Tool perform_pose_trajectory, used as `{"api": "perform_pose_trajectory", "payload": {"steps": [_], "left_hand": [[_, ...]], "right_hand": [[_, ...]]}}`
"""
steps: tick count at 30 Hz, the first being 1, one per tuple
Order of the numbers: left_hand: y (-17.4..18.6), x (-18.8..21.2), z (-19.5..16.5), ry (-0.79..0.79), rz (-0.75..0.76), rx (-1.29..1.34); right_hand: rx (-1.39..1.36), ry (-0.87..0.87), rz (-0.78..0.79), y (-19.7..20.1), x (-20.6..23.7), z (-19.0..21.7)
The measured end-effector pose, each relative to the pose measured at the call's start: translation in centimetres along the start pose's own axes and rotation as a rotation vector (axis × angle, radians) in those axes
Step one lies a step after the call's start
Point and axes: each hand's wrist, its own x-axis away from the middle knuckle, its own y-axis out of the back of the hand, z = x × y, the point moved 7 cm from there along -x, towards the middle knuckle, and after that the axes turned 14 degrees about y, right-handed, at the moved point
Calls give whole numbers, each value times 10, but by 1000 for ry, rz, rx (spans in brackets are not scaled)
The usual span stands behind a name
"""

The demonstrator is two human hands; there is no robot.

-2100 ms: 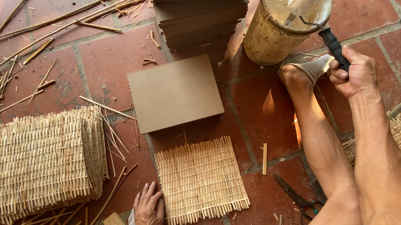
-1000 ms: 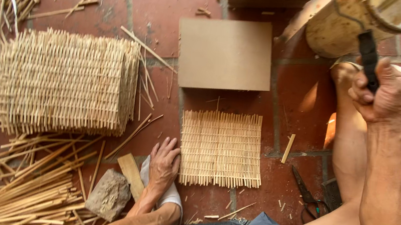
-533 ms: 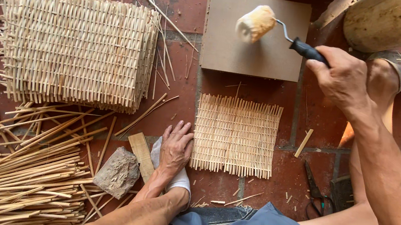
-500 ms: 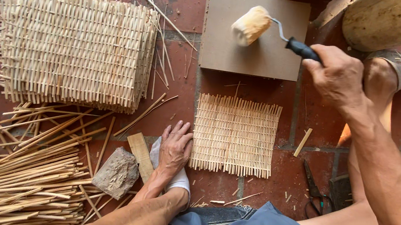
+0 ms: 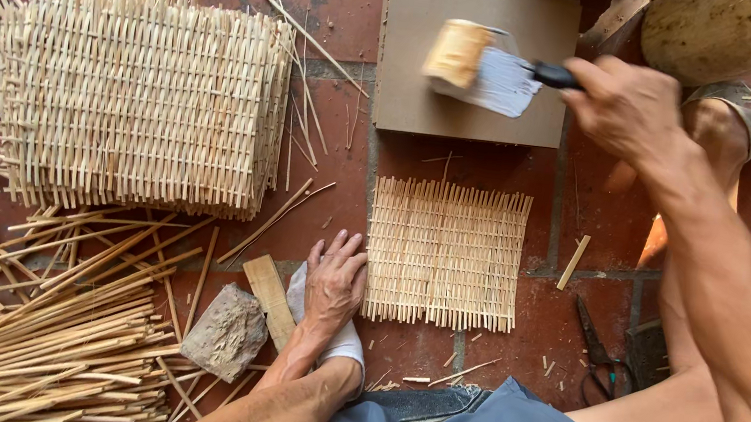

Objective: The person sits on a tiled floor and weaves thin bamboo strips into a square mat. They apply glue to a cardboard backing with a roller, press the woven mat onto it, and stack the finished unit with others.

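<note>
Seated on the brick floor [image 5: 343, 0], I run a paint roller [image 5: 459, 53] across a brown board [image 5: 407, 101] lying at twelve o'clock from my lap. My right hand [image 5: 628, 108] is clamped around the roller's black handle; a grey-white smear shows on the board just right of the roller's sleeve. My left hand [image 5: 334, 282] lies flat, fingers spread apart and holding nothing, on a white cloth at the eight o'clock corner of a small woven mat [image 5: 444, 255], which sits just below the board without touching it.

The risks, as I judge them: the board is not pinned by anything, so a hard stroke could skid it over the bricks. Rolling past its lower edge would smear the floor or the mat's top fringe. Loose splints [image 5: 319, 44] lie against the board's left side and could stick to the wet coat. A stack of woven mats [image 5: 138, 99] at ten o'clock lies well apart. The bucket [image 5: 725, 39] at one o'clock stands near my wrist, and a wide backswing might knock it.
</note>
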Motion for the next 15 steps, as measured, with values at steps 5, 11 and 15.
{"api": "perform_pose_trajectory", "payload": {"steps": [5,11,15], "left_hand": [[0,-1,0,9,-2,-9],[-2,-1,1,0,-10,-5],[-3,-2,1,7,-7,-15]], "right_hand": [[57,53,116,-26,-36,-26],[33,-191,113,-3,86,-97],[-75,-207,60,-16,60,-94]]}}
